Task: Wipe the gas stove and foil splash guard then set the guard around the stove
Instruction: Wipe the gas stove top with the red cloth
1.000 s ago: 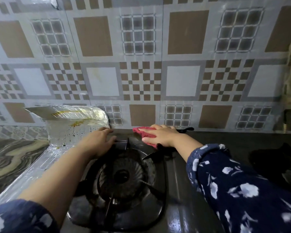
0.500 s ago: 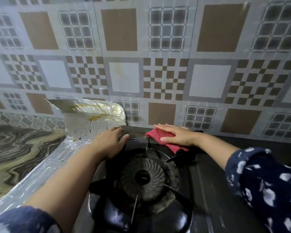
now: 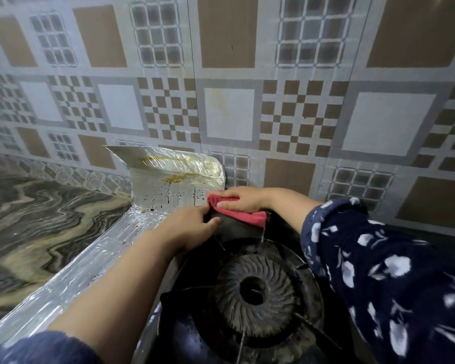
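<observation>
Head view: stove [image 3: 252, 287] rear edge being wiped. Red cloth [image 3: 237, 212] pressed flat under right hand [image 3: 241, 199], fingers straight. Left hand [image 3: 192, 227] rested on stove corner, fingers relaxed, nothing held. Foil guard [image 3: 168, 185] just beyond left hand, upright, long axis along stove's side, spattered. Judged next: cloth carried onto guard.

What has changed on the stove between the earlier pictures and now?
The right hand slid the red cloth leftward along the stove's back edge, up to the spattered foil guard. The left hand, earlier apart from the cloth, now touches its left end. The guard stayed standing at the stove's left side.
</observation>
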Action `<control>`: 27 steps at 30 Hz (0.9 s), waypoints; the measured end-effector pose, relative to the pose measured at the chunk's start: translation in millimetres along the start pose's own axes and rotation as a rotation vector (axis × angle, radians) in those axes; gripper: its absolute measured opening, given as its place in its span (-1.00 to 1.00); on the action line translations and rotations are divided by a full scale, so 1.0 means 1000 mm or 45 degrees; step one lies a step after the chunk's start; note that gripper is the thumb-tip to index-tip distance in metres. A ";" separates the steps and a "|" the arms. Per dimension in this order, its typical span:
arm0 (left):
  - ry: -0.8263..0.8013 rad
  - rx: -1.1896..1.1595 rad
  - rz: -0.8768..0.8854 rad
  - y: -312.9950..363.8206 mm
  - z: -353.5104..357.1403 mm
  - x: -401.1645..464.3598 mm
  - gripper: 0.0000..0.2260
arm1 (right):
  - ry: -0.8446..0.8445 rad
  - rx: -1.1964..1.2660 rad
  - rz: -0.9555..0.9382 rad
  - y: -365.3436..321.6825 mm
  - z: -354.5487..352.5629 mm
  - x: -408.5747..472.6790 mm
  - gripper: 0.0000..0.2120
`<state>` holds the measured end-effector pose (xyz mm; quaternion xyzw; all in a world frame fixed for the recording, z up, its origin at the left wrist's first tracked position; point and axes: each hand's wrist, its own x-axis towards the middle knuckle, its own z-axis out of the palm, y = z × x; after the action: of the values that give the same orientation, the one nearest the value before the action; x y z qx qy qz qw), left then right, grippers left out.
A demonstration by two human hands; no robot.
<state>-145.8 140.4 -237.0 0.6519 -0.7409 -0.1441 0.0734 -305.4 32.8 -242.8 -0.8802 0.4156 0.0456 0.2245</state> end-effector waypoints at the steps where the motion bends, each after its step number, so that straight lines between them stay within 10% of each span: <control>1: 0.002 0.002 -0.008 0.001 0.000 -0.001 -0.59 | 0.008 -0.003 0.022 0.001 0.000 0.004 -0.52; 15: 0.063 0.147 0.094 0.070 -0.013 -0.055 -0.53 | 0.213 -0.092 0.438 0.054 0.027 -0.152 -0.55; 27: -0.008 0.164 0.385 0.092 0.019 -0.153 -0.65 | 0.471 -0.025 0.984 -0.055 0.110 -0.270 -0.54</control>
<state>-217.0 304.1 -214.5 0.5357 -0.8386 -0.0856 0.0501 -428.0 303.4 -249.8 -0.6552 0.7477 -0.0283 0.1040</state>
